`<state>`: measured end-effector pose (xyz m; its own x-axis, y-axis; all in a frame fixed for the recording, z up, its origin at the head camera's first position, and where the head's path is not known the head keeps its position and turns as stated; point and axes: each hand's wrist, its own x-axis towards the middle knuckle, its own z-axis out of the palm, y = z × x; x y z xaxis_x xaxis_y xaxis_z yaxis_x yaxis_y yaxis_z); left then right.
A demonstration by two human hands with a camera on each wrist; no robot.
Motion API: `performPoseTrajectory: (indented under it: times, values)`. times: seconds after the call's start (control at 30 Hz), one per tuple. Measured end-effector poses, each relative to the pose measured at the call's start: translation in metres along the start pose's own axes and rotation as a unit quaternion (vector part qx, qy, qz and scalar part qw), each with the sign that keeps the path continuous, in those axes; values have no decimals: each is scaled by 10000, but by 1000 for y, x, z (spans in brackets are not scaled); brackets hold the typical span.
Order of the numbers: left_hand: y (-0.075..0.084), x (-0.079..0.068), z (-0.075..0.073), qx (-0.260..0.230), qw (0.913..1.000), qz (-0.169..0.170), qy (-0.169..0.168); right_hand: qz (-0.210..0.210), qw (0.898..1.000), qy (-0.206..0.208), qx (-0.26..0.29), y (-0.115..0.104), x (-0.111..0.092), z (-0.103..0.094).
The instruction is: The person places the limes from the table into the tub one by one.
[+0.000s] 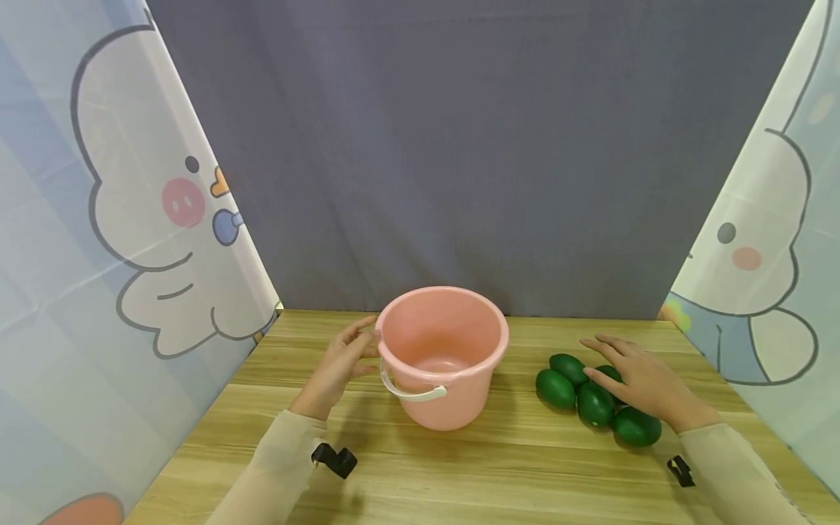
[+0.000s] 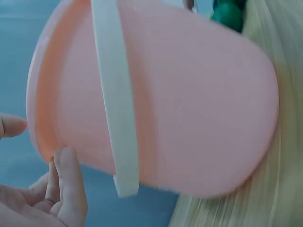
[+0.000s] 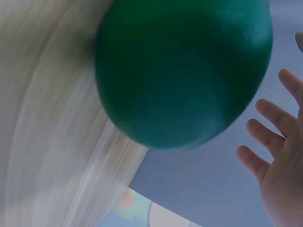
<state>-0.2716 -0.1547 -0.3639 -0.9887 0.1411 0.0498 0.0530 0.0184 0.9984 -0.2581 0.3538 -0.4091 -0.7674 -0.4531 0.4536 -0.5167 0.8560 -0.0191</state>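
A pink bucket (image 1: pixel 442 397) stands upright on the table, its white handle (image 1: pixel 413 394) hanging down the near left side. My left hand (image 1: pixel 340 368) is at the left of the bucket's rim, thumb and fingers loosely bent. In the left wrist view its fingertips (image 2: pixel 68 158) lie close beside the rim; whether they touch it I cannot tell. Several smooth, dark green oval fruits (image 1: pixel 596 405) lie bunched to the bucket's right. Over them hovers my right hand (image 1: pixel 639 379), fingers spread and holding nothing. One green fruit (image 3: pixel 184 75) looms large in the right wrist view.
The wood-grain table (image 1: pixel 499 474) carries the bucket and fruits. A dark grey curtain (image 1: pixel 426 160) hangs along its back edge, with cartoon-printed cloth (image 1: pixel 151 219) at both sides. A black strap piece (image 1: pixel 335 461) sits at the left wrist.
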Motion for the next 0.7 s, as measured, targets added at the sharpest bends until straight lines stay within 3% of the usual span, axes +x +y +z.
performPoseTrajectory:
  times: [0.23,0.47,0.7]
  values:
    - [3,-1,7,-908,9949,-440,-93,56,9999,-82,33,-3,2,0]
    - [5,-2,7,-1411,9880,-583,-252,22,9999,-93,65,-3,4,1]
    - [4,0,8,-1648,9838,-684,-184,-383,9992,100,-60,1,10,8]
